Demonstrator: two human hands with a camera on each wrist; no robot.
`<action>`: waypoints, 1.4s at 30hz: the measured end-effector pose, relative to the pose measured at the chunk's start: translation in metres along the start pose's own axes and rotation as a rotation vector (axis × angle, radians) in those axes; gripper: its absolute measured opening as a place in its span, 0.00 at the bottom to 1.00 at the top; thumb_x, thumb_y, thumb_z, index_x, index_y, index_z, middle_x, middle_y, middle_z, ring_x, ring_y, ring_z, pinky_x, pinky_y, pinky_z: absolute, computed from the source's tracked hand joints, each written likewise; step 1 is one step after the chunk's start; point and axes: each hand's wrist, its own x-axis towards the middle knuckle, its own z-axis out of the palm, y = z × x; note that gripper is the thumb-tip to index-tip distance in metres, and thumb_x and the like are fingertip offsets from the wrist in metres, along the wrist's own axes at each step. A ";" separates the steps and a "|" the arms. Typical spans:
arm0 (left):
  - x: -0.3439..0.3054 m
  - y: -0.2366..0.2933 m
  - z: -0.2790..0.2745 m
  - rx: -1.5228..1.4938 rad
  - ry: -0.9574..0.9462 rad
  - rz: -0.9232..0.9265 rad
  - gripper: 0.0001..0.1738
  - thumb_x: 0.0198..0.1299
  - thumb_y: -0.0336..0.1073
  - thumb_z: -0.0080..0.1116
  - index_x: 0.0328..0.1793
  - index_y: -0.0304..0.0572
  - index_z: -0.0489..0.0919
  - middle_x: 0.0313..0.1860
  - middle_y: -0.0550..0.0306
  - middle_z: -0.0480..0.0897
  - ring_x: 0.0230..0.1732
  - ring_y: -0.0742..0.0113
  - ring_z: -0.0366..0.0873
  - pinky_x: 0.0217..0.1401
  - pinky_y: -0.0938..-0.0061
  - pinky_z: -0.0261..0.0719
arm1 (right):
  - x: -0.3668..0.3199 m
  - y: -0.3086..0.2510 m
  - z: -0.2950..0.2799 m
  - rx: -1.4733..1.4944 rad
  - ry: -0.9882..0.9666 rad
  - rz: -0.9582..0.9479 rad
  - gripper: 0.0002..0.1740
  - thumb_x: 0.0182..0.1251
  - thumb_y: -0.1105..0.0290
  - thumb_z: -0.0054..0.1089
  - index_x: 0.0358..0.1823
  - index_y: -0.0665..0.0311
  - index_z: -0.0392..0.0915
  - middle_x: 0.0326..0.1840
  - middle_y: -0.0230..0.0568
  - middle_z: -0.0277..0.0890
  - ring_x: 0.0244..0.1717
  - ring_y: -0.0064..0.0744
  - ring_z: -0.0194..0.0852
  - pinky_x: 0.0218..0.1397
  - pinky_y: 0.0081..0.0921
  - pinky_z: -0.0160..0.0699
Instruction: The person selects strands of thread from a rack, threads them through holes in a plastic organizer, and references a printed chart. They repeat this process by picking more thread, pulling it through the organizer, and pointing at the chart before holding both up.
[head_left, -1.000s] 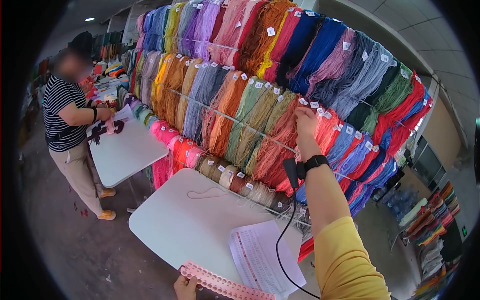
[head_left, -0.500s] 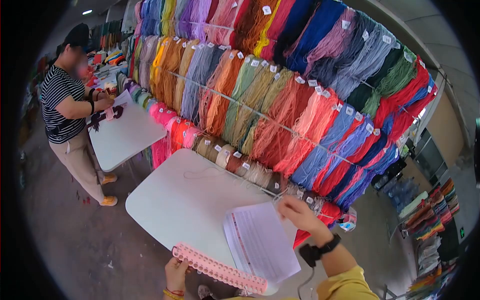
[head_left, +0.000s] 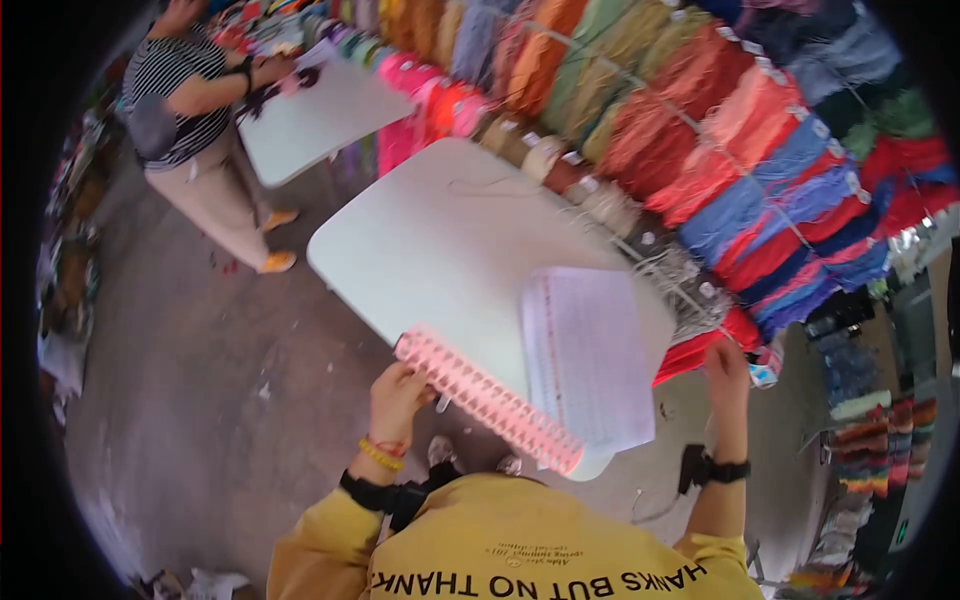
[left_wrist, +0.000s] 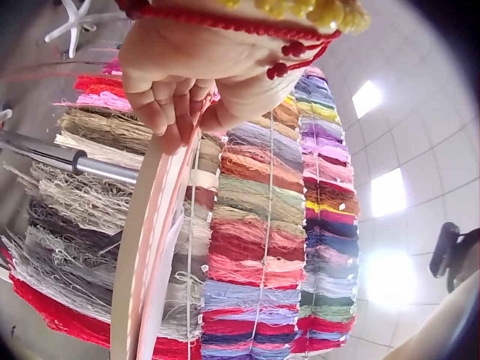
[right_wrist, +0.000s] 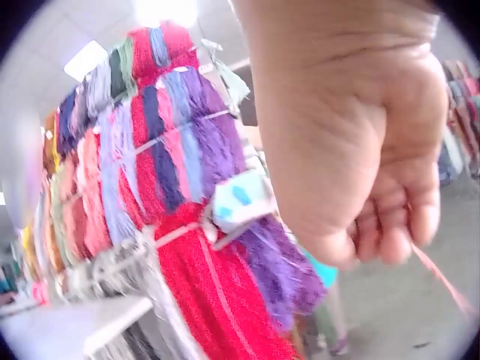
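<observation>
Two hands show in the head view, with one pink perforated strip (head_left: 490, 402) in the left hand (head_left: 400, 395). Strip long, narrow, flat, pale salmon-pink; holes in rows down its length, their outlines smeared by blur. It slants along the near edge of the white tabletop (head_left: 430, 240), one end in the fingers, far end by the tabletop's rounded corner; whether it touches the surface, cannot tell. Left grip: thumb and fingers pinching the strip's end. Printed sheet (head_left: 590, 350) just beside it, white with a lilac cast, fine lines of print, a reddish column near one side. Right hand (head_left: 727, 370) beyond the tabletop's right side, near the hanging yarn (head_left: 740, 230). Person in striped top (head_left: 200, 90) at another white table (head_left: 330, 110). Left wrist view: strip nearly edge-on, a thin pink band running down from the fingertips, pale layer alongside; what that layer is, cannot tell. Red cord and yellow beads at the wrist; banks of labelled skeins behind. Right wrist view: fingers curled in, a thin pink thread (right_wrist: 442, 281) trailing from them, so this grip is closed round thread. White-and-blue packet (right_wrist: 240, 201) by red and purple yarn.
</observation>
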 end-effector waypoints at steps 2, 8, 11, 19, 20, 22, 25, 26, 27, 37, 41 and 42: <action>-0.004 -0.001 -0.001 -0.022 -0.011 -0.004 0.05 0.59 0.30 0.53 0.39 0.37 0.74 0.31 0.60 0.77 0.29 0.75 0.75 0.35 0.82 0.75 | 0.016 -0.054 0.073 0.309 -0.241 -0.127 0.06 0.61 0.81 0.49 0.39 0.69 0.69 0.36 0.35 0.68 0.29 0.23 0.71 0.34 0.19 0.73; -0.004 -0.004 -0.005 -0.124 -0.061 0.011 0.06 0.59 0.28 0.52 0.42 0.37 0.75 0.34 0.60 0.78 0.32 0.75 0.76 0.37 0.82 0.76 | -0.024 -0.177 0.209 0.391 -0.755 -0.260 0.06 0.60 0.74 0.53 0.37 0.66 0.74 0.28 0.46 0.78 0.30 0.38 0.80 0.36 0.27 0.76; -0.001 -0.007 -0.012 -0.178 -0.096 0.015 0.09 0.59 0.27 0.51 0.46 0.36 0.74 0.36 0.59 0.79 0.34 0.74 0.77 0.38 0.81 0.77 | -0.033 -0.185 0.236 0.235 -0.757 -0.379 0.07 0.59 0.71 0.52 0.35 0.66 0.75 0.30 0.51 0.76 0.32 0.50 0.76 0.36 0.36 0.75; 0.007 -0.011 -0.012 -0.085 -0.063 0.035 0.11 0.63 0.30 0.49 0.50 0.36 0.74 0.40 0.57 0.80 0.39 0.71 0.80 0.42 0.79 0.78 | -0.042 -0.195 0.253 0.028 -0.682 -0.598 0.07 0.61 0.66 0.50 0.33 0.62 0.73 0.32 0.45 0.74 0.32 0.48 0.75 0.34 0.39 0.74; 0.007 -0.011 -0.011 -0.082 -0.045 0.047 0.11 0.63 0.30 0.49 0.49 0.35 0.74 0.38 0.58 0.81 0.37 0.71 0.81 0.39 0.81 0.78 | -0.043 -0.195 0.254 0.015 -0.672 -0.623 0.07 0.61 0.66 0.50 0.33 0.61 0.73 0.32 0.44 0.74 0.32 0.47 0.75 0.34 0.39 0.74; 0.006 -0.010 -0.007 -0.075 -0.010 0.071 0.10 0.62 0.29 0.49 0.48 0.35 0.76 0.36 0.58 0.82 0.34 0.72 0.81 0.33 0.84 0.77 | -0.046 -0.198 0.254 -0.021 -0.647 -0.662 0.07 0.62 0.66 0.50 0.33 0.61 0.73 0.31 0.43 0.73 0.32 0.47 0.75 0.34 0.39 0.74; 0.007 -0.012 -0.006 -0.028 0.014 0.086 0.09 0.62 0.29 0.49 0.45 0.34 0.76 0.35 0.57 0.82 0.33 0.71 0.82 0.33 0.84 0.76 | -0.050 -0.198 0.253 -0.040 -0.630 -0.672 0.07 0.61 0.66 0.51 0.33 0.61 0.73 0.32 0.43 0.73 0.32 0.46 0.75 0.34 0.39 0.74; 0.008 -0.012 -0.006 -0.018 0.015 0.086 0.08 0.62 0.29 0.49 0.44 0.34 0.76 0.34 0.56 0.82 0.33 0.71 0.82 0.33 0.84 0.76 | -0.050 -0.198 0.252 -0.041 -0.629 -0.668 0.07 0.61 0.66 0.51 0.34 0.61 0.73 0.33 0.43 0.73 0.32 0.46 0.75 0.34 0.39 0.74; 0.009 -0.012 -0.006 -0.007 0.016 0.088 0.08 0.62 0.30 0.49 0.43 0.34 0.76 0.34 0.56 0.82 0.33 0.70 0.82 0.33 0.84 0.77 | -0.050 -0.197 0.253 0.021 -0.648 -0.610 0.06 0.60 0.67 0.53 0.34 0.61 0.74 0.32 0.43 0.72 0.32 0.46 0.75 0.34 0.37 0.74; -0.005 -0.013 -0.037 -0.459 0.004 -0.058 0.05 0.60 0.31 0.48 0.39 0.41 0.74 0.28 0.62 0.76 0.25 0.72 0.71 0.33 0.81 0.70 | -0.048 -0.184 0.250 0.032 -0.716 -0.564 0.08 0.59 0.65 0.55 0.34 0.62 0.74 0.34 0.44 0.72 0.34 0.46 0.74 0.37 0.37 0.74; -0.026 0.021 -0.040 -0.878 -0.224 -0.060 0.05 0.60 0.31 0.47 0.37 0.40 0.73 0.28 0.60 0.73 0.25 0.70 0.66 0.35 0.74 0.68 | -0.052 -0.178 0.254 -0.002 -0.648 -0.575 0.08 0.59 0.65 0.55 0.33 0.62 0.75 0.33 0.44 0.71 0.33 0.46 0.74 0.35 0.38 0.74; -0.025 0.022 -0.046 -0.855 -0.335 -0.059 0.04 0.60 0.32 0.47 0.37 0.41 0.72 0.29 0.60 0.72 0.25 0.71 0.65 0.33 0.76 0.66 | -0.053 -0.175 0.256 0.050 -0.623 -0.578 0.07 0.58 0.66 0.56 0.33 0.62 0.75 0.32 0.43 0.71 0.32 0.45 0.73 0.34 0.37 0.73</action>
